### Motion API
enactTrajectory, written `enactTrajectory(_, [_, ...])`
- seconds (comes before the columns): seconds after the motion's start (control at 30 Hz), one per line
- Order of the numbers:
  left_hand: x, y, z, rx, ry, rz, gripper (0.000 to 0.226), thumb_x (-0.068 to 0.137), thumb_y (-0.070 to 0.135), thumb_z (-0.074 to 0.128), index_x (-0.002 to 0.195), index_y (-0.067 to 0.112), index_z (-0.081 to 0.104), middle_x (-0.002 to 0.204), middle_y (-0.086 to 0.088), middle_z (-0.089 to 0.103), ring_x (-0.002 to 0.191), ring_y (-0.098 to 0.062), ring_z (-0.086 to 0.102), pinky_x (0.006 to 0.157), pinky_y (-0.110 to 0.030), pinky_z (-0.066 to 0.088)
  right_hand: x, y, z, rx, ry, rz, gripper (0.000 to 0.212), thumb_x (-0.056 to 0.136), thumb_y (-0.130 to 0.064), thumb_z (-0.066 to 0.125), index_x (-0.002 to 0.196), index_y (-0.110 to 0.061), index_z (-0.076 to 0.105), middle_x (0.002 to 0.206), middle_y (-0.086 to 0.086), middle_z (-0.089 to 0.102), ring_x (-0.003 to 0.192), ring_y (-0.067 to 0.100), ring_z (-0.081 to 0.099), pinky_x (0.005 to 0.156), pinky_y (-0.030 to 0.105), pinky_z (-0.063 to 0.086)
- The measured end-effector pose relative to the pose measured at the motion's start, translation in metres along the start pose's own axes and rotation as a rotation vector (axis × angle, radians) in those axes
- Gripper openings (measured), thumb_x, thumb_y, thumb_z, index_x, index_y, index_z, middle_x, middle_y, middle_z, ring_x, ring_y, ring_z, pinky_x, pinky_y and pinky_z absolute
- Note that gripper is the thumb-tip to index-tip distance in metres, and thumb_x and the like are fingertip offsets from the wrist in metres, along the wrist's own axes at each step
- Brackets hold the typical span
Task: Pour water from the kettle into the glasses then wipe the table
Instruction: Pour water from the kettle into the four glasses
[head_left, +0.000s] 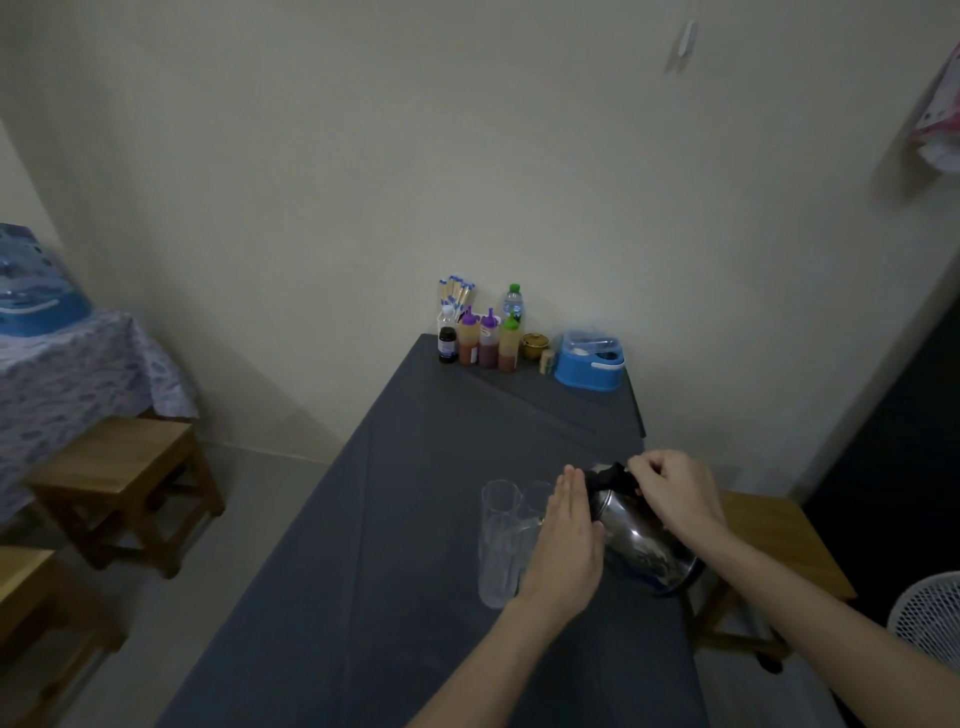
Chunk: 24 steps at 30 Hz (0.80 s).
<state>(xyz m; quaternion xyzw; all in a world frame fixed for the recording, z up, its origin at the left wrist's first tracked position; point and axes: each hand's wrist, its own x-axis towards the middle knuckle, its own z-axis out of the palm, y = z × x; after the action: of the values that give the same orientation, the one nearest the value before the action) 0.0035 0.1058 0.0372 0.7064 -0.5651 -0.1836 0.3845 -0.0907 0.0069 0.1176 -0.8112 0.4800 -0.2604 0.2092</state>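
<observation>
Nearest you: your left hand (566, 540), fingers flat and extended against the steel kettle (641, 545); your right hand (672, 491) curled around its black top. Kettle tilted toward two glasses (498, 540) on the dark table (363, 519). Far end: sauce bottles (488, 340), blue container (589, 364).

I see a long table under a dark grey cloth (415, 519). Just left of my flat left hand (569, 540) stands a tall clear drinking glass (500, 540), with a second clear glass (537, 499) just behind it. The shiny steel kettle with a black top (641, 545) is tilted between my hands; I cannot tell whether its base touches the cloth. Well beyond my grip, at the far end, stand sauce bottles with purple and green caps (488, 340) and a blue plastic container (589, 364).
</observation>
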Motion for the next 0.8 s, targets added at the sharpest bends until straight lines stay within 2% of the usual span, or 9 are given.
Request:
enactTrajectory(0.17, [0.0017, 0.0004, -0.0016, 0.0, 0.017, 0.0, 0.06, 0.104, 0.024, 0.025, 0.153, 0.008, -0.006, 0.163, -0.006, -0.007, 0.15, -0.013, -0.007, 0.121, -0.025, -0.003, 0.0003, -0.0022, -0.0005, -0.005, 0.012, -0.009, 0.035, 0.09, -0.021, 0.056, 0.061, -0.004, 0.067, 0.054, 0.006, 0.06, 0.049, 0.009, 0.051, 0.048, 0.024, 0.035])
enactTrajectory(0.23, [0.001, 0.0017, -0.0018, -0.02, 0.023, 0.007, 0.059, 0.104, 0.026, 0.023, 0.152, 0.012, -0.008, 0.163, -0.006, -0.006, 0.149, -0.012, -0.006, 0.121, -0.025, -0.002, -0.0002, -0.0029, 0.0002, -0.015, 0.021, -0.02, 0.034, 0.09, -0.021, 0.057, 0.062, -0.004, 0.068, 0.052, 0.005, 0.057, 0.048, 0.008, 0.049, 0.046, 0.02, 0.034])
enactTrajectory(0.33, [0.0015, 0.0022, -0.0024, -0.042, 0.018, -0.004, 0.059, 0.104, 0.023, 0.025, 0.153, 0.01, -0.006, 0.163, -0.006, -0.006, 0.149, -0.011, -0.006, 0.122, -0.027, -0.001, 0.0002, -0.0036, 0.0012, -0.028, 0.03, -0.024, 0.034, 0.09, -0.021, 0.057, 0.063, -0.005, 0.069, 0.052, 0.004, 0.057, 0.048, 0.008, 0.049, 0.048, 0.024, 0.034])
enactTrajectory(0.4, [0.0014, 0.003, -0.0034, -0.04, 0.016, -0.017, 0.06, 0.103, 0.034, 0.017, 0.153, 0.009, -0.004, 0.163, -0.005, -0.005, 0.149, -0.012, -0.006, 0.122, -0.027, -0.001, 0.0003, -0.0045, 0.0012, -0.033, 0.031, -0.027, 0.033, 0.091, -0.021, 0.057, 0.065, -0.006, 0.07, 0.053, 0.003, 0.058, 0.048, 0.007, 0.048, 0.046, 0.022, 0.033])
enactTrajectory(0.5, [0.0003, 0.0031, -0.0039, -0.066, 0.022, -0.015, 0.087, 0.083, 0.06, -0.001, 0.154, 0.009, -0.004, 0.164, -0.006, -0.005, 0.149, -0.011, -0.006, 0.122, -0.026, -0.002, 0.0003, -0.0054, 0.0015, -0.037, 0.038, -0.041, 0.033, 0.091, -0.02, 0.057, 0.063, -0.006, 0.069, 0.052, 0.002, 0.056, 0.048, 0.008, 0.048, 0.046, 0.022, 0.033])
enactTrajectory(0.53, [0.0003, 0.0032, -0.0038, -0.067, 0.023, -0.018, 0.088, 0.082, 0.06, -0.001, 0.154, 0.009, -0.004, 0.164, -0.006, -0.005, 0.149, -0.011, -0.006, 0.121, -0.025, -0.002, 0.0005, -0.0053, 0.0017, -0.039, 0.039, -0.045, 0.034, 0.091, -0.02, 0.057, 0.062, -0.006, 0.068, 0.051, 0.002, 0.055, 0.048, 0.008, 0.048, 0.046, 0.022, 0.033])
enactTrajectory(0.63, [0.0011, 0.0014, -0.0028, -0.047, 0.017, -0.022, 0.069, 0.096, 0.045, 0.008, 0.153, 0.008, -0.005, 0.163, -0.006, -0.005, 0.15, -0.013, -0.006, 0.121, -0.026, -0.002, 0.0005, -0.0045, 0.0024, -0.035, 0.031, -0.051, 0.034, 0.091, -0.02, 0.057, 0.062, -0.006, 0.068, 0.05, 0.002, 0.055, 0.047, 0.01, 0.048, 0.046, 0.024, 0.033])
enactTrajectory(0.73, [0.0006, 0.0008, -0.0039, -0.058, 0.016, -0.016, 0.088, 0.075, 0.062, -0.007, 0.15, 0.017, -0.012, 0.163, -0.007, -0.005, 0.15, -0.014, -0.005, 0.12, -0.023, -0.004, 0.001, -0.0034, 0.0035, -0.039, 0.018, -0.05, 0.033, 0.091, -0.02, 0.057, 0.063, -0.006, 0.068, 0.051, 0.001, 0.054, 0.048, 0.011, 0.049, 0.046, 0.025, 0.033])
enactTrajectory(0.8, [0.0019, -0.0008, -0.003, -0.057, 0.016, -0.011, 0.079, 0.067, 0.063, -0.01, 0.138, 0.031, -0.023, 0.163, -0.006, -0.005, 0.149, -0.013, -0.005, 0.119, -0.021, -0.005, 0.0018, -0.0032, 0.0047, -0.054, 0.014, -0.055, 0.033, 0.091, -0.021, 0.057, 0.063, -0.008, 0.068, 0.052, 0.002, 0.056, 0.049, 0.012, 0.05, 0.047, 0.025, 0.034])
